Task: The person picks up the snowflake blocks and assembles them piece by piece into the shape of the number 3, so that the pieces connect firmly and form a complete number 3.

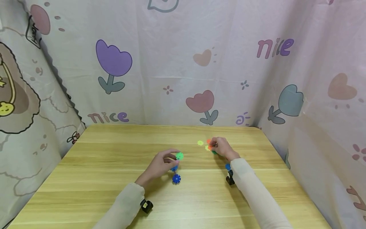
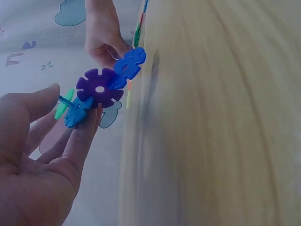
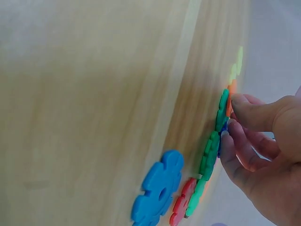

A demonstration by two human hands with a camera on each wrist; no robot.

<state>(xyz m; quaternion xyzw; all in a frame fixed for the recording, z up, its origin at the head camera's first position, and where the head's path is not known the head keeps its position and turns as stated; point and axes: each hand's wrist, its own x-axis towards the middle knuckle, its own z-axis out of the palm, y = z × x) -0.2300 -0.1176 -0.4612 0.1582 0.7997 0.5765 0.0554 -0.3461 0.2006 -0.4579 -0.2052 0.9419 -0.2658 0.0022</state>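
My left hand [image 1: 158,164] pinches a small chain of flower-shaped plastic discs between thumb and fingers. In the left wrist view the chain runs from a bright green disc [image 2: 64,105] through a light blue disc [image 2: 77,113] and a purple disc [image 2: 94,84] to a dark blue disc [image 2: 130,65], held above the table. My right hand [image 1: 223,148] reaches down among loose discs farther back. Its thumb tip is right at an orange disc [image 3: 231,96], other fingertips beside green discs [image 3: 209,155]; I cannot tell whether it grips one.
The loose discs lie on a wooden table [image 1: 114,140]. Yellow discs [image 1: 200,143] are left of the right hand. A blue disc [image 3: 157,190] and a red disc [image 3: 182,202] lie nearer its wrist. A patterned cloth [image 1: 160,63] hangs behind the table.
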